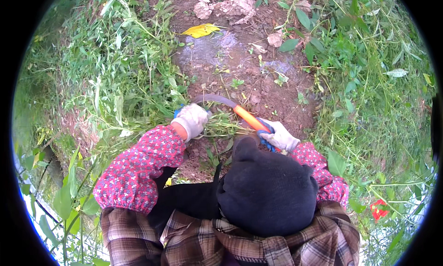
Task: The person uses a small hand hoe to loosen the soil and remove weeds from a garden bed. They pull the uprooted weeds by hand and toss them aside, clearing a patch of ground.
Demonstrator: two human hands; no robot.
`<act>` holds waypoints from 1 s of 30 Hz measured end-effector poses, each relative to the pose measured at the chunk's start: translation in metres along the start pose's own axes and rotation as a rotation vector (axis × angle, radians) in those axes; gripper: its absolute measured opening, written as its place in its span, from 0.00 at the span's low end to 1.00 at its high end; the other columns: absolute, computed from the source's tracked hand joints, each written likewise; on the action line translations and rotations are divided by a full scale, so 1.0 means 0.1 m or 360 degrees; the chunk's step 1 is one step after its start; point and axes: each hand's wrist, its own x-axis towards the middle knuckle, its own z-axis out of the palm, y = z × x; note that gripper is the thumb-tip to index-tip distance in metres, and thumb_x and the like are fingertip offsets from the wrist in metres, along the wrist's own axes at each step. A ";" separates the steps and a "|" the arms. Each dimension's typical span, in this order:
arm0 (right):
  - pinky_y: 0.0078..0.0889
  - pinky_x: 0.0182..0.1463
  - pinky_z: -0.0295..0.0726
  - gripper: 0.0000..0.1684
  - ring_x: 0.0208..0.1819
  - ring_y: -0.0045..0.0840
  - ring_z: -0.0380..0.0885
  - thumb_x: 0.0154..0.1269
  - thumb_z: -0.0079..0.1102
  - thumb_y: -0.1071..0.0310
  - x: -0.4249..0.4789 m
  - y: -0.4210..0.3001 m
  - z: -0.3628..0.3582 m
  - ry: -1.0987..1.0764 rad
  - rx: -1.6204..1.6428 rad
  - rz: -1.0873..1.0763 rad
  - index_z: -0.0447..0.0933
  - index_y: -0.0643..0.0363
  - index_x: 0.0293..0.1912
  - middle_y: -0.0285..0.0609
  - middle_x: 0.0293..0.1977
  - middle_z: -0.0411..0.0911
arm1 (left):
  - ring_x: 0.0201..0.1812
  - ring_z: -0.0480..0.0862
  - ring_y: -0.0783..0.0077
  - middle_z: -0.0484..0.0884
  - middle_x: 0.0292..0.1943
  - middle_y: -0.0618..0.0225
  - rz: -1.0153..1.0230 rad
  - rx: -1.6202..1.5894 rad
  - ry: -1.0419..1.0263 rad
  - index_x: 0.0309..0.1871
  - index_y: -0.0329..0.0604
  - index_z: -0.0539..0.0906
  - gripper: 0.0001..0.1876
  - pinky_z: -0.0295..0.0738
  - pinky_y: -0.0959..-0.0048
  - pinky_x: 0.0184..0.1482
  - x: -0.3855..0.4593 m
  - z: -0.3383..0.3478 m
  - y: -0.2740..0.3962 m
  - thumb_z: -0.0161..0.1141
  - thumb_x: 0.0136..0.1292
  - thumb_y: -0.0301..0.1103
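Observation:
My right hand point(277, 136), in a white and blue work glove, is closed around the orange handle point(250, 119) of a sickle. The curved metal blade point(216, 98) reaches left, over cut green stems, and its tip lies behind or beside my left hand. My left hand point(192, 119), gloved the same way, is closed on a bunch of leafy green weeds point(223, 124); its fingers are partly hidden. Both forearms wear red flowered sleeve covers. Below the hands a dark-clad bent knee point(266, 190) covers part of the ground.
Damp brown soil point(277, 93) with small seedlings runs up the middle, a yellow leaf point(200, 30) lying on it. Dense weeds point(128, 65) border the left, and more greenery point(363, 79) the right. A red flower point(379, 210) shows at lower right.

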 end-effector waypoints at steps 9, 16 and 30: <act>0.19 0.37 0.70 0.28 0.30 0.12 0.69 0.59 0.53 0.69 -0.67 0.09 0.03 0.0193 -0.0046 -0.0125 0.64 0.60 0.60 0.35 0.28 0.73 | 0.34 0.77 0.60 0.76 0.27 0.63 0.0164 0.0047 0.0101 0.39 0.47 0.77 0.12 0.74 0.62 0.34 -0.64 -0.05 0.03 0.54 0.48 0.30; 0.22 0.33 0.72 0.30 0.27 0.15 0.69 0.57 0.56 0.70 -0.25 -0.09 0.11 0.0248 -0.0132 -0.0147 0.64 0.61 0.60 0.37 0.27 0.74 | 0.45 0.74 0.54 0.71 0.45 0.54 -0.0241 0.0242 -0.0006 0.63 0.50 0.60 0.33 0.75 0.62 0.40 -0.77 -0.16 0.08 0.55 0.51 0.25; 0.24 0.33 0.73 0.27 0.29 0.19 0.73 0.59 0.55 0.65 0.23 -0.23 0.27 -0.0082 -0.0229 -0.0129 0.66 0.57 0.58 0.38 0.29 0.75 | 0.34 0.80 0.60 0.80 0.28 0.64 -0.0406 0.0188 0.0529 0.33 0.48 0.78 0.07 0.74 0.63 0.37 -0.50 -0.05 -0.40 0.50 0.51 0.28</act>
